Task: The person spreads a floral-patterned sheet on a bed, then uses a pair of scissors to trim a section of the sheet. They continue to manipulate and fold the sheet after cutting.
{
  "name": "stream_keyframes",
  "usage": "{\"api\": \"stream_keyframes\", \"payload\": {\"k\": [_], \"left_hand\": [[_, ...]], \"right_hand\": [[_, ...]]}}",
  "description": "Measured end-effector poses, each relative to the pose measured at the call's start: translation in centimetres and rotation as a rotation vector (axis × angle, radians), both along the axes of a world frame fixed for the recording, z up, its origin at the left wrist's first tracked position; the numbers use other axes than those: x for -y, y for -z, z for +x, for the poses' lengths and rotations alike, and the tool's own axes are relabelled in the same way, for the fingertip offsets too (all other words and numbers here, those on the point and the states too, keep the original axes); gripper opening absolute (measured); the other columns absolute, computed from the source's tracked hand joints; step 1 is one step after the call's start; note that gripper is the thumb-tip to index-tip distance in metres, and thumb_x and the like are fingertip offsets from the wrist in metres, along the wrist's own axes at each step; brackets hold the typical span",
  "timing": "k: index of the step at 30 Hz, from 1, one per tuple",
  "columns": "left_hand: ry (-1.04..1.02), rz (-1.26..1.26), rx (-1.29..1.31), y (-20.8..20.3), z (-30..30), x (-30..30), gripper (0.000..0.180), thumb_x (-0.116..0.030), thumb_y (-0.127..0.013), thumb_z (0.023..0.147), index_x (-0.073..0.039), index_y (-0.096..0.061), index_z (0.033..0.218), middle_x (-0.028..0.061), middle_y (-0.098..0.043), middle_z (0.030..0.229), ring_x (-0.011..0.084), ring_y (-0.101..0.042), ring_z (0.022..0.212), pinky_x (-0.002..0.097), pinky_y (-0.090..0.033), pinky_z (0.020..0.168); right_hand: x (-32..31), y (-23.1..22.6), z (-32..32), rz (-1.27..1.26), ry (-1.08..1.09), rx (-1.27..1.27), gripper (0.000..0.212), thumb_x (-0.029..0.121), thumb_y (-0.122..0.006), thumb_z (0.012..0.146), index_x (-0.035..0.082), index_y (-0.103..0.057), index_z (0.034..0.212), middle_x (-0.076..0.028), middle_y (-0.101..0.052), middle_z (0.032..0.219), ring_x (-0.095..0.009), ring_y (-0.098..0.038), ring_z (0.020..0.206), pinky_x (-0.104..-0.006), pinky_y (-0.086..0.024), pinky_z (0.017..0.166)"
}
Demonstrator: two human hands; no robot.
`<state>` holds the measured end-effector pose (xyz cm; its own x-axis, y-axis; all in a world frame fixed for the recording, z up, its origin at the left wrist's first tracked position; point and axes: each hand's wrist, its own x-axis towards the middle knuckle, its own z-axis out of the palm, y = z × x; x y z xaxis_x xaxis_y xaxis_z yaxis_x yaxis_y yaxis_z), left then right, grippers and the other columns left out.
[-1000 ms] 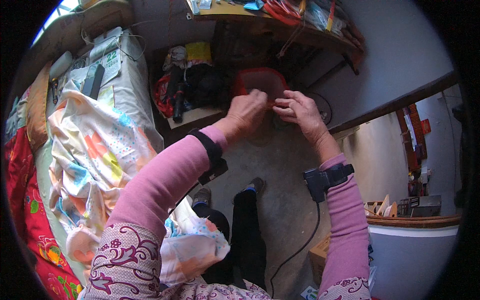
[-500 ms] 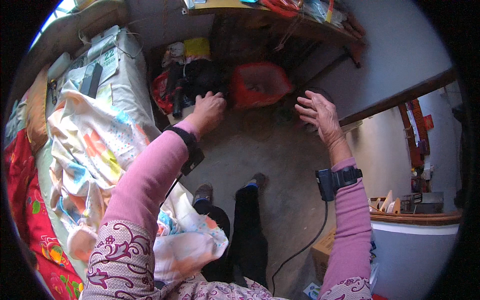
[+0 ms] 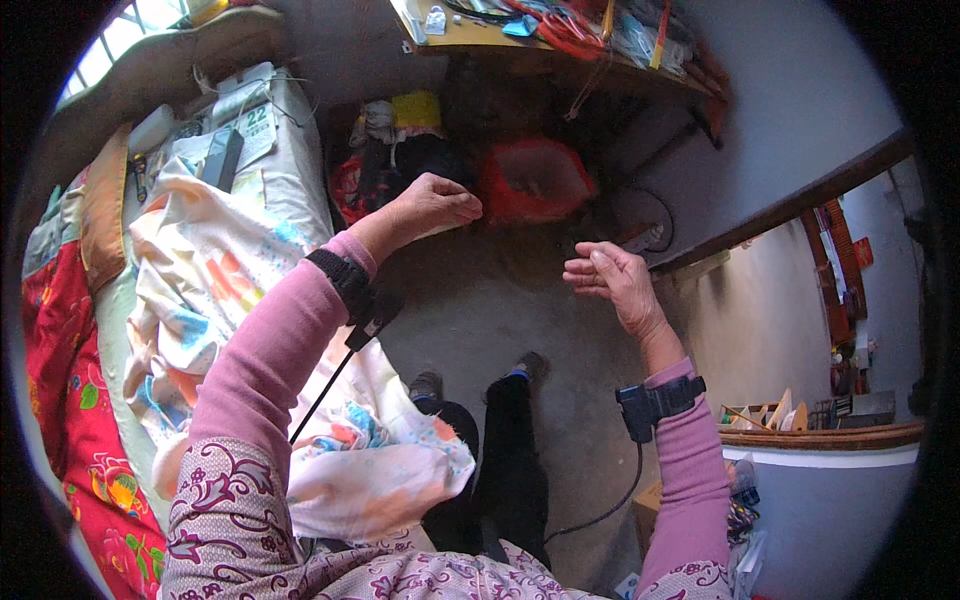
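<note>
My left hand (image 3: 436, 208) hangs over the floor, its fingertips pressed together in a pinch. Whatever lies between them, if anything, is too small to make out. To its right and slightly lower, my right hand (image 3: 612, 280) is raised with fingers stretched toward the left and the thumb along them; nothing shows in it. The hands are apart. A red plastic bin (image 3: 535, 180) stands on the floor beyond them. Below my left forearm, a white cloth with coloured patches (image 3: 375, 465) spreads from the bed over my lap.
On the left is a bed with a red floral quilt (image 3: 105, 450), a calendar sheet (image 3: 250, 130) and a dark box (image 3: 222, 160). A cluttered wooden table (image 3: 480, 32) stands ahead. Bags (image 3: 415, 110) sit under it. Right, a rimmed ledge (image 3: 820, 437) holds wooden spools.
My left hand has moved right, its fingers drawing together. My right hand has come lower and a little left, its fingers closer together. The view has shifted slightly.
</note>
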<state>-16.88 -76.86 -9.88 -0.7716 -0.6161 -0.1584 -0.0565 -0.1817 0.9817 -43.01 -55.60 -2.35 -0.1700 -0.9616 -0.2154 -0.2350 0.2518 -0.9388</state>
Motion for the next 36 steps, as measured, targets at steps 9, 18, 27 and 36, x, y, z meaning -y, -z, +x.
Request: {"api": "stream_keyframes", "payload": {"k": [9, 18, 27, 36], "left_hand": [[-0.084, -0.029, 0.042, -4.0, 7.4, -5.8, 0.02, -0.02, -0.07, 0.095, 0.0, -0.069, 0.096, 0.0124, -0.075, 0.096, 0.0199, -0.074, 0.088, 0.0299, -0.059, 0.073], [-0.334, -0.376, 0.263, -3.4, 22.0, -16.8, 0.019, -0.013, -0.062, 0.096, 0.006, -0.067, 0.095, 0.01, -0.071, 0.085, 0.0171, -0.069, 0.078, 0.0311, -0.056, 0.073], [0.005, -0.596, 0.968, -3.8, 33.4, -26.7, 0.012, -0.017, -0.066, 0.093, -0.007, -0.069, 0.097, 0.0166, -0.065, 0.079, 0.0265, -0.063, 0.069, 0.0361, -0.052, 0.066], [0.153, -0.443, 0.884, -5.8, 36.2, -33.0, 0.028, -0.03, -0.062, 0.09, -0.003, -0.069, 0.088, 0.0239, -0.068, 0.082, 0.0422, -0.067, 0.076, 0.05, -0.051, 0.07]], "right_hand": [[-5.7, -2.9, 7.9, -0.003, -0.148, -0.095, 0.033, 0.02, -0.056, 0.103, -0.003, -0.061, 0.126, -0.013, -0.072, 0.107, -0.019, -0.071, 0.096, -0.0325, -0.059, 0.085], [-12.6, -1.4, 21.2, -0.227, -0.582, -0.553, 0.046, 0.028, -0.067, 0.092, 0.0, -0.059, 0.127, -0.021, -0.064, 0.122, -0.035, -0.062, 0.115, -0.0423, -0.051, 0.098], [-15.1, -0.2, 25.1, -0.289, -0.955, -0.727, 0.013, 0.019, -0.069, 0.086, 0.011, -0.062, 0.092, -0.008, -0.062, 0.09, -0.031, -0.064, 0.087, -0.0432, -0.05, 0.079], [-17.2, -1.6, 24.3, -0.304, -1.026, -0.792, 0.006, 0.011, -0.064, 0.084, 0.011, -0.059, 0.085, -0.008, -0.06, 0.087, -0.03, -0.062, 0.084, -0.043, -0.045, 0.072]]}}
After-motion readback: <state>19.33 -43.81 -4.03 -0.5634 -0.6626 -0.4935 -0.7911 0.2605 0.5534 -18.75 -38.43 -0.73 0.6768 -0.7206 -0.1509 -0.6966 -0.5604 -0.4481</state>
